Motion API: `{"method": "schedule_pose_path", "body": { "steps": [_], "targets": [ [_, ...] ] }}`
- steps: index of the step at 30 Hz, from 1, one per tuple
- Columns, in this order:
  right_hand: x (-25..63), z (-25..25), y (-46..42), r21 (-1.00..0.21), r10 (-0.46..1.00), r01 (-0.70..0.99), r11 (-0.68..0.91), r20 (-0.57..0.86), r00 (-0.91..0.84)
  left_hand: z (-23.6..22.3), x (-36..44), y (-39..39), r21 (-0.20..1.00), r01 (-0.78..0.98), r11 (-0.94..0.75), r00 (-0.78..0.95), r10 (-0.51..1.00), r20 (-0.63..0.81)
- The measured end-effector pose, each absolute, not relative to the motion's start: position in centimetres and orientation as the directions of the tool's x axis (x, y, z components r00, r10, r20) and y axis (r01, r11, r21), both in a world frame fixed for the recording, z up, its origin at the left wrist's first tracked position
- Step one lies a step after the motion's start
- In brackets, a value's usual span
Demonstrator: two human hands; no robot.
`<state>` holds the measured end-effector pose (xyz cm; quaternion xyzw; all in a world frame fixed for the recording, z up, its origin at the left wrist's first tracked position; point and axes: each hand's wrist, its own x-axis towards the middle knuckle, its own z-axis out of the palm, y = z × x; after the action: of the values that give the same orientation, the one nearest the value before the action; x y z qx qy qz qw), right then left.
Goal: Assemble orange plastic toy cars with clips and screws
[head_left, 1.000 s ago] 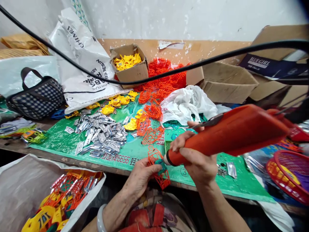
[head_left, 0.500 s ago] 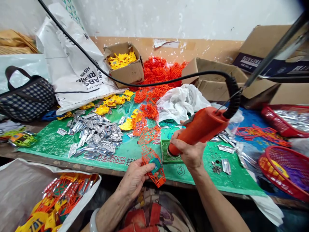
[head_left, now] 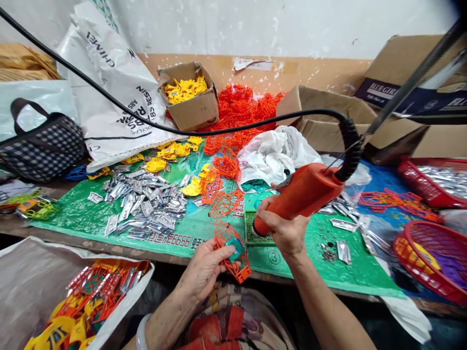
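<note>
My left hand (head_left: 206,262) pinches an orange plastic lattice frame (head_left: 242,273) with a teal-green piece (head_left: 235,249) set in it, held just above the table's front edge. My right hand (head_left: 286,226) is wrapped round a red electric screwdriver (head_left: 304,194), whose black cord arches up from its back end. The tool's tip points down and left, over a shallow green tray (head_left: 260,240) with a perforated bottom. Whether the tip touches the tray I cannot tell. Left of the hands lies a heap of silvery parts (head_left: 146,206).
A white sack (head_left: 120,291) of yellow and orange parts sits at front left. Behind are a box (head_left: 195,109) of yellow pieces, a pile of orange frames (head_left: 239,104) and a crumpled white bag (head_left: 273,155). Red baskets (head_left: 412,248) stand right. The black cord (head_left: 219,132) crosses overhead.
The view has shifted slightly and the overhead cord hangs lower at the left. Both hands keep their hold on the frame and the screwdriver, almost unmoved.
</note>
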<state>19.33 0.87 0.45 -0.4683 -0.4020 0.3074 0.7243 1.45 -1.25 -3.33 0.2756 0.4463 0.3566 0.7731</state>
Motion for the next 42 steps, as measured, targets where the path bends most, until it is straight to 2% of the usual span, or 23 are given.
{"method": "schedule_pose_path", "body": {
  "steps": [16, 24, 30, 42],
  "targets": [
    [18.8, 1.3, 0.5, -0.936, 0.802, 0.008, 0.352, 0.306, 0.514, -2.8, 1.8, -0.9, 0.705, -0.409, 0.580, 0.303, 0.815, -0.494],
    [19.7, 2.9, -0.1, -0.883, 0.812, -0.197, 0.427, 0.278, 0.514, -2.9, 1.8, -1.0, 0.660, -0.484, 0.574, 0.292, 0.817, -0.497],
    [18.9, 5.8, -2.2, -0.795, 0.851, -0.371, 0.480, 0.321, 0.415, -2.8, 1.9, -0.9, 0.660, -0.469, 0.588, 0.341, 0.809, -0.479],
    [18.0, 5.7, -2.9, -0.806, 0.880, -0.389, 0.445, 0.315, 0.355, -3.2, 2.0, -1.1, 0.665, -0.466, 0.584, 0.341, 0.812, -0.474]
  ]
}}
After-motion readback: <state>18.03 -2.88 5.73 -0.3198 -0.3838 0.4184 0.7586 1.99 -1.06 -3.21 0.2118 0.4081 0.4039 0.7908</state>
